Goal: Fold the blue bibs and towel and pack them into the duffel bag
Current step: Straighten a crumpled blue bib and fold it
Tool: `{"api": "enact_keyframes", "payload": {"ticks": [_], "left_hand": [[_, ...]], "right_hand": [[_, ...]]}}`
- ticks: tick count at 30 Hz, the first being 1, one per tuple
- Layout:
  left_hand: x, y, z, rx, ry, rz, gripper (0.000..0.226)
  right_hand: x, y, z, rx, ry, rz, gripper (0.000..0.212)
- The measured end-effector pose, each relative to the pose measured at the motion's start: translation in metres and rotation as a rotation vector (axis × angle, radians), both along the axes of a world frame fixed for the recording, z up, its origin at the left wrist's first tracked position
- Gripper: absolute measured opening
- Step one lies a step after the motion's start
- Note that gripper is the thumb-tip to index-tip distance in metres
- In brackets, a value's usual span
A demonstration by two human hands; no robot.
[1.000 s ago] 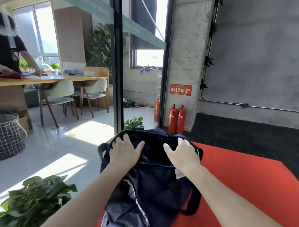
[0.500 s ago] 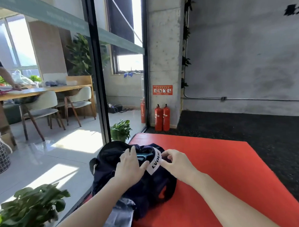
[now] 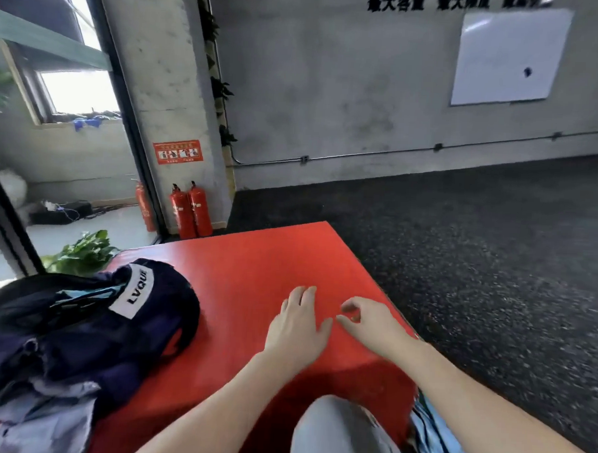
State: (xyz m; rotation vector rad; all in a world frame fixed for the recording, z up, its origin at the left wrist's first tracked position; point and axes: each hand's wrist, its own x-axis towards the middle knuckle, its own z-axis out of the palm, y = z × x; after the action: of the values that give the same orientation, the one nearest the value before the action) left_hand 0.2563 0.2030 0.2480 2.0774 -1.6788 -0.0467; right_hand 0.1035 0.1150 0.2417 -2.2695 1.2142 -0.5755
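Note:
The dark navy duffel bag [image 3: 81, 323] lies on the left side of the red mat [image 3: 254, 269], with a white label strap across its top and pale grey-blue cloth [image 3: 46, 420] spilling from its near end. My left hand [image 3: 298, 325] hovers over the mat's right part, fingers straight, holding nothing. My right hand [image 3: 368, 323] is beside it, fingers loosely curled and empty. Light blue fabric [image 3: 436, 434] shows at the mat's lower right edge, under my right forearm. Both hands are well clear of the bag.
My knee in grey trousers [image 3: 336, 433] sits at the mat's near edge. Dark speckled floor [image 3: 477, 268] spreads to the right. Two red fire extinguishers [image 3: 192, 211] stand by a concrete pillar; a potted plant [image 3: 80, 254] is beyond the mat's far left corner.
Both hands let go of the duffel bag and moved right over the bare mat. The view swung right, so the bag now lies at the left.

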Motion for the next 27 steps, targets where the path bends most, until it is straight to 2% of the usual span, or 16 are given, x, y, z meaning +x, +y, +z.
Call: {"api": "enact_keyframes", "payload": {"ticks": [7, 16, 22, 27], "left_hand": [[-0.116, -0.055, -0.057, 0.384, -0.021, -0.225, 0.042], [-0.191, -0.103, -0.152, 0.716, 0.013, -0.349, 0.014], [-0.199, -0.148, -0.212, 0.867, -0.055, -0.480, 0.033], [-0.208, -0.187, -0.256, 0.882, 0.033, -0.493, 0.041]], "right_hand": [[-0.133, -0.028, -0.076, 0.189, 0.049, -0.223, 0.014], [-0.218, -0.063, -0.190, 0.401, 0.174, -0.330, 0.029], [-0.234, -0.081, -0.266, 0.564, 0.200, -0.364, 0.015], [-0.239, -0.094, -0.322, 0.653, 0.206, -0.400, 0.013]]}}
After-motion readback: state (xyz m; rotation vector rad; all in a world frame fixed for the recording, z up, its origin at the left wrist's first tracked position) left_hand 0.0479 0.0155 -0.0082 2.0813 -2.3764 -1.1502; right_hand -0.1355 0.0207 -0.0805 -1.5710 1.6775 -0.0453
